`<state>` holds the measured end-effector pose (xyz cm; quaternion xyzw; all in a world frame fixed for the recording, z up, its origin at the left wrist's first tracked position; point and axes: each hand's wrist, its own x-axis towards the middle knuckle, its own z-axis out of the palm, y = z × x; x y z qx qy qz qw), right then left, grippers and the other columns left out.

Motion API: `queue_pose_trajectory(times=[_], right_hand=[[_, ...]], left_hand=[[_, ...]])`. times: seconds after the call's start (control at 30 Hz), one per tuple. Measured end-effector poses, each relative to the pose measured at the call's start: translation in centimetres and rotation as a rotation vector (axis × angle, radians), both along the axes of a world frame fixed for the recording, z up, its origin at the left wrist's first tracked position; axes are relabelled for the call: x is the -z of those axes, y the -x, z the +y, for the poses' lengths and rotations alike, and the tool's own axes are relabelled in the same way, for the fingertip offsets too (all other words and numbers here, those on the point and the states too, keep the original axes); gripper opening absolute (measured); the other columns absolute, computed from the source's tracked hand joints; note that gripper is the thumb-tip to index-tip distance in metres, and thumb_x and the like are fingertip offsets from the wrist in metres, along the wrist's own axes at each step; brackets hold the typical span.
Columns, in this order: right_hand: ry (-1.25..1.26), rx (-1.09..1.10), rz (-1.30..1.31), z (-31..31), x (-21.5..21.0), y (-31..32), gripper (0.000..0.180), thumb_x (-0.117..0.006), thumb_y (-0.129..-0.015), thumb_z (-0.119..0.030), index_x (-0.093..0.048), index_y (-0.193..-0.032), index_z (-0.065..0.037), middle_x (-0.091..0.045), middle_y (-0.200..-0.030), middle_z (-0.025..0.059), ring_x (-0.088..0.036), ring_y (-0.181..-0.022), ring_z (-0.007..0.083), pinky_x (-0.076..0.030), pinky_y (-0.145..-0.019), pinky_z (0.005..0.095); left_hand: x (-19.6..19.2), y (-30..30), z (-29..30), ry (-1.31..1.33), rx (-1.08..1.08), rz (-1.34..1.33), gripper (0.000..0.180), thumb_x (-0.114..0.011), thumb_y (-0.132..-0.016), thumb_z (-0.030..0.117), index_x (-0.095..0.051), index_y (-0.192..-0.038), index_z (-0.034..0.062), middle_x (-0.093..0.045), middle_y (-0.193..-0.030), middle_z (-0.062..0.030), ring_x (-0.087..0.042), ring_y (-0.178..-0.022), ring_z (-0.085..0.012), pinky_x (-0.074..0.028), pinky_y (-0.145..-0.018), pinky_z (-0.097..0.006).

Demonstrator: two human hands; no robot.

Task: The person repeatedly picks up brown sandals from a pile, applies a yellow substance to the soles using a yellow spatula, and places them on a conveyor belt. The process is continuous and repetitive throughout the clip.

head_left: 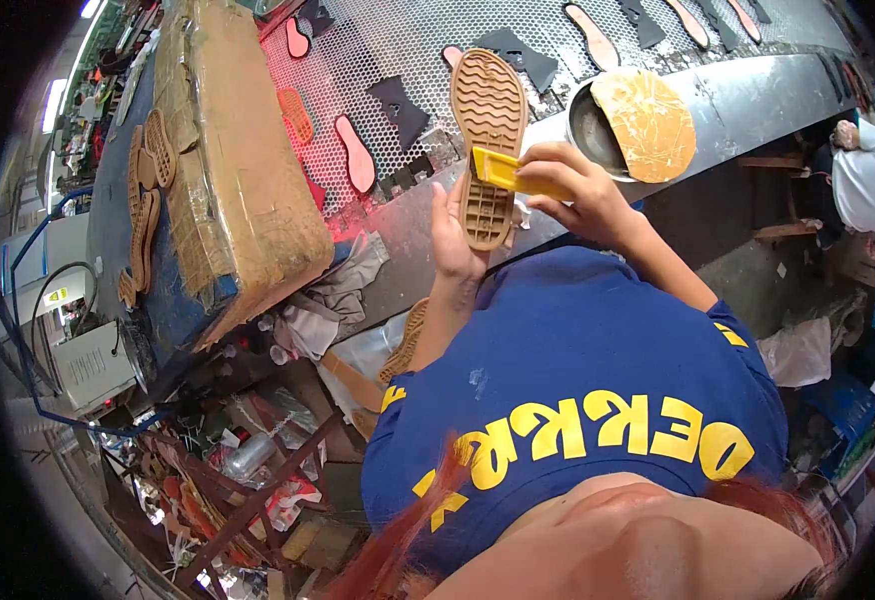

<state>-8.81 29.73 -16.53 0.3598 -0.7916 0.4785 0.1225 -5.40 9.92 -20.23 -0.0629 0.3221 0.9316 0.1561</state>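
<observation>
A tan shoe sole (490, 100) stands lengthwise before me, its wavy and gridded tread facing up. My left hand (458, 238) is closed on its lower left edge, with the fingers partly hidden beneath the sole. My right hand (586, 192) grips a flat yellow plastic tool (498, 168), whose wide end lies over the narrow middle of the sole. Whether that end touches the tread or hides bristles, I cannot tell. Just right of the sole is a round metal bowl (588, 130), partly covered by a scratched orange-tan disc (648, 125).
A mesh conveyor (428, 85) crosses the far side, carrying pink insoles (355, 153) and dark cut pieces (399, 112). A taped cardboard box (258, 150) stands at the left, beside more tan soles (160, 150). Another person (873, 185) sits at the far right.
</observation>
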Motion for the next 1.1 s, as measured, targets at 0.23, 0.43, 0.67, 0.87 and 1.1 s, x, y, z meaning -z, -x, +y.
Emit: queue_pose_trajectory(times=[0.23, 0.43, 0.67, 0.87, 1.1], right_hand=[[0.037, -0.039, -0.042, -0.7, 0.6, -1.8, 0.032, -0.074, -0.081, -0.016, -0.059, -0.105, -0.003, -0.058, -0.110, 0.0140, -0.063, -0.096, 0.0336, -0.054, -0.080, 0.0391], [0.031, -0.092, -0.117, 0.1, 0.2, -1.7, 0.031, -0.074, -0.079, -0.012, -0.060, -0.105, -0.004, -0.059, -0.111, 0.0125, -0.062, -0.098, 0.0318, -0.054, -0.081, 0.0379], [0.073, -0.236, -0.174, 1.1, -0.7, -0.4, 0.027, -0.073, -0.080, -0.009, -0.061, -0.104, -0.004, -0.059, -0.112, 0.0114, -0.062, -0.100, 0.0301, -0.052, -0.085, 0.0375], [0.085, -0.389, -0.279, 2.0, -1.6, 0.8, 0.021, -0.067, -0.086, -0.011, -0.060, -0.105, -0.003, -0.057, -0.113, 0.0116, -0.059, -0.105, 0.0282, -0.048, -0.090, 0.0360], [0.128, -0.538, -0.278, 3.0, -1.2, 3.5, 0.022, -0.064, -0.091, -0.019, -0.063, -0.105, -0.002, -0.058, -0.115, 0.0126, -0.060, -0.103, 0.0244, -0.051, -0.085, 0.0334]], left_hand=[[-0.7, 1.5, 1.7, 0.143, -0.155, -0.052, 0.075, -0.016, -0.098, 0.064, -0.043, -0.134, 0.0040, -0.063, -0.113, -0.0152, -0.064, -0.094, -0.0216, -0.055, -0.067, -0.032], [-0.5, 2.0, 0.9, 0.182, -0.051, -0.023, 0.087, -0.015, -0.094, 0.070, -0.040, -0.135, -0.0023, -0.059, -0.120, -0.0190, -0.060, -0.105, -0.0270, -0.049, -0.086, -0.038], [-1.1, 2.4, 0.0, 0.150, 0.071, -0.087, 0.103, -0.012, -0.088, 0.079, -0.034, -0.141, -0.0067, -0.056, -0.128, -0.0202, -0.060, -0.109, -0.0276, -0.049, -0.091, -0.038], [-0.6, 2.8, -1.5, -0.136, 0.306, -0.047, 0.106, -0.007, -0.086, 0.081, -0.035, -0.141, -0.0055, -0.060, -0.119, -0.0197, -0.065, -0.094, -0.0276, -0.054, -0.069, -0.035], [-2.1, 3.5, -1.0, -0.210, 0.494, -0.032, 0.109, -0.005, -0.085, 0.082, -0.034, -0.140, -0.0078, -0.060, -0.116, -0.0218, -0.065, -0.091, -0.0302, -0.056, -0.070, -0.038]])
